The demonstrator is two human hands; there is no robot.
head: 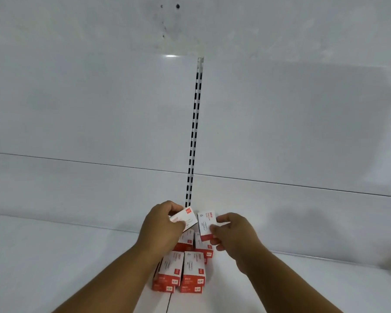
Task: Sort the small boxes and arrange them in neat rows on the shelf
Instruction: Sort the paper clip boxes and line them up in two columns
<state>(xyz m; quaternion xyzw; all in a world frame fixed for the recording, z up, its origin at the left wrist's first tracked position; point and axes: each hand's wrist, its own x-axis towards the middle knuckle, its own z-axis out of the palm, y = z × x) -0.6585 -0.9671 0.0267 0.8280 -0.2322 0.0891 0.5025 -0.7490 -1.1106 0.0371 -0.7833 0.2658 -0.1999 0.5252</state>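
Our left hand point(161, 224) and right hand point(229, 231) each pinch one small box point(182, 217), point(207, 224) above the stacked rows point(185, 271) mid-shelf point(54, 256), apparently ready to extend them toward the back edge.

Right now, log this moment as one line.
left hand: holds box | right hand: pinches second box | stacked boxes: on shelf
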